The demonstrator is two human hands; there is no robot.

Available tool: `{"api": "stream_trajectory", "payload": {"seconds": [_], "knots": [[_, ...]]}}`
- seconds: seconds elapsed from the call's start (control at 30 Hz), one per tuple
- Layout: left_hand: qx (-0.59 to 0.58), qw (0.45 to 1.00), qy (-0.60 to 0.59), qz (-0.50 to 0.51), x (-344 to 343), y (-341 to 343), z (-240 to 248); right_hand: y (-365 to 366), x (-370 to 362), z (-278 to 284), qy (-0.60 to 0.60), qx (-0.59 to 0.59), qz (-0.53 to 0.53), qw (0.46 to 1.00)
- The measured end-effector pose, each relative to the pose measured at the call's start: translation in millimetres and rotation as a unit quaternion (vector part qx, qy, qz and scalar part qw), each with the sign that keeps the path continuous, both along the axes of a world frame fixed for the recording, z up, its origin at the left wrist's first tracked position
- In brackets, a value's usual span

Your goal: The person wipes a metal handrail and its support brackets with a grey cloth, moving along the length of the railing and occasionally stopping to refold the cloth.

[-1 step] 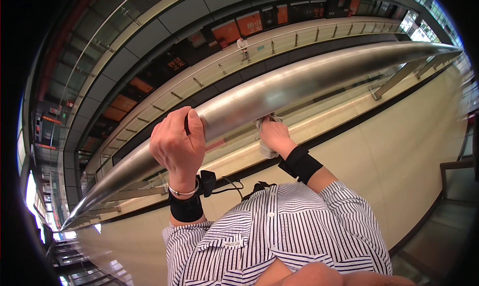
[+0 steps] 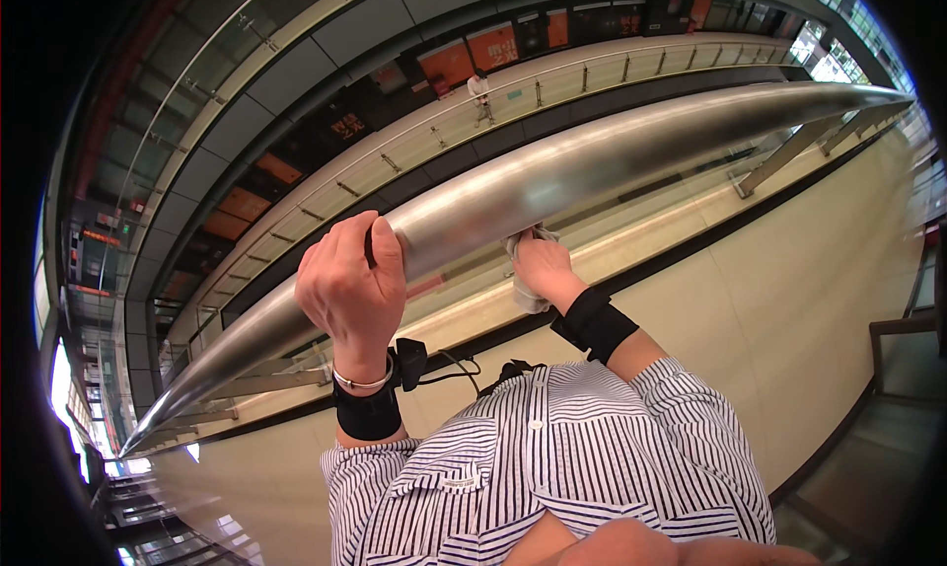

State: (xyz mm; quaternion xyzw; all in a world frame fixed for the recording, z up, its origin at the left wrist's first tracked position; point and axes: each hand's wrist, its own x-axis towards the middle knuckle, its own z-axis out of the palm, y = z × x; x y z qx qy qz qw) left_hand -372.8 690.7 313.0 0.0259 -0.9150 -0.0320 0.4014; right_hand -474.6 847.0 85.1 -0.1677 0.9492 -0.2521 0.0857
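A thick, round, brushed-metal handrail (image 2: 552, 166) runs across the view, from the lower left to the upper right. My left hand (image 2: 353, 282) is closed over the top of it, fingers wrapped around the far side and thumb along the near side. Just below the rail, to the right, my right hand (image 2: 543, 267) grips a crumpled light grey cloth (image 2: 531, 298). Part of that cloth hangs under the hand, and its upper part reaches the rail's underside. The right fingertips are partly hidden by the rail and the cloth.
Beneath the rail are glass panels and slanted metal posts (image 2: 789, 156). A pale floor (image 2: 730, 270) with a dark border strip lies on my side. Across the open drop, a person (image 2: 478, 87) stands behind another railing (image 2: 584, 76). A black cable (image 2: 464, 361) hangs by my left wrist.
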Motion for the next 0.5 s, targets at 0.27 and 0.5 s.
{"api": "stream_trajectory", "payload": {"seconds": [0.27,0.5], "knots": [[-0.017,1.000,-0.004,-0.005,-2,2,5,11,-17,2,-0.023,0.058,0.086,0.994],[-0.010,1.000,0.013,0.011,-2,-2,2,47,24,-1,0.002,0.039,0.121,0.992]]}}
